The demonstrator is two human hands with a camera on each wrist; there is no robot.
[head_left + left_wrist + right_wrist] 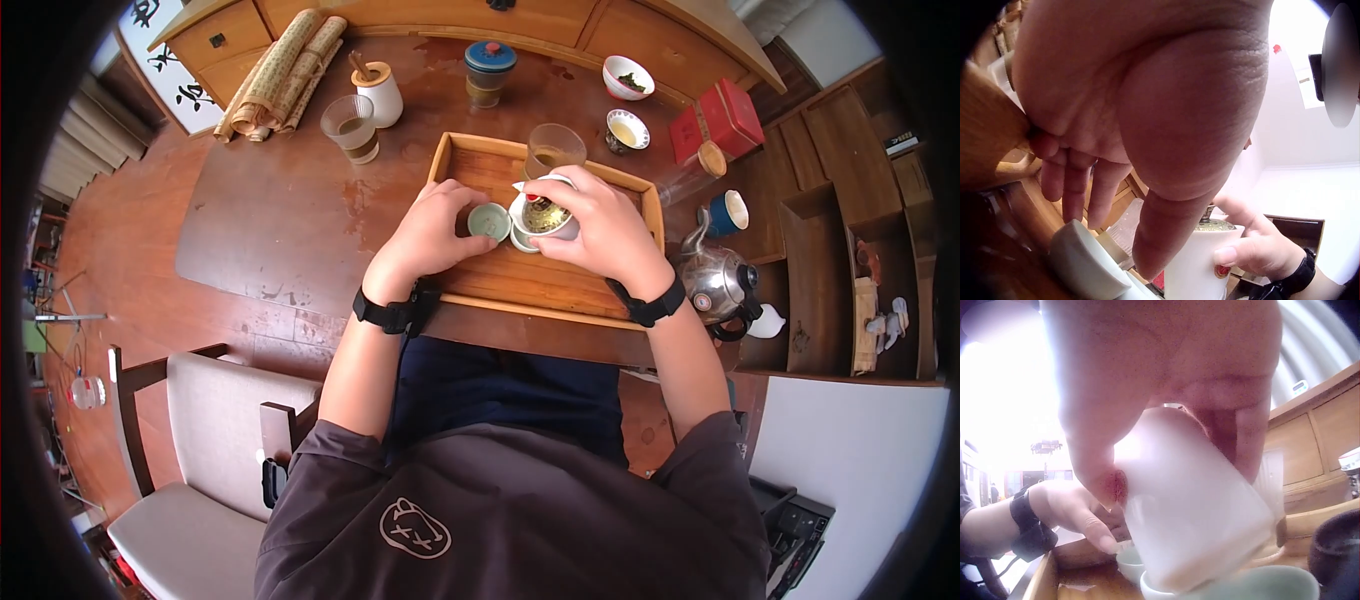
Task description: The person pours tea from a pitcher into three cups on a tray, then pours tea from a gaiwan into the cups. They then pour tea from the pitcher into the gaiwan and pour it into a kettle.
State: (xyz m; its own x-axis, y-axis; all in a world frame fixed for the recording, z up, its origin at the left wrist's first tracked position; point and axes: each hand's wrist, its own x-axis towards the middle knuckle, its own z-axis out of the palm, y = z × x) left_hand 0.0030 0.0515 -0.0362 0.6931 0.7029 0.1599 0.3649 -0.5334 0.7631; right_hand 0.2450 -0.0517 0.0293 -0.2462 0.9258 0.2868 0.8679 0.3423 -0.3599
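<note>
On the wooden tray (560,290), my left hand (437,225) holds a small pale green teacup (490,226) between its thumb and fingers. In the left wrist view the fingertips and thumb stand at the rim of that cup (1085,262). My right hand (605,225) grips a white tea vessel (1191,500) with a red emblem and a knobbed lid (1216,225). The vessel leans over the teacups, its base low near them. Another pale green teacup (524,242) is close beside the first, partly hidden under the vessel.
A glass cup (556,145) stands at the tray's back. Behind are a drinking glass (352,130), white jar (380,95), blue-lidded cup (488,75), bowls (628,78) and red tin (715,120). A metal kettle (715,285) is right of the tray.
</note>
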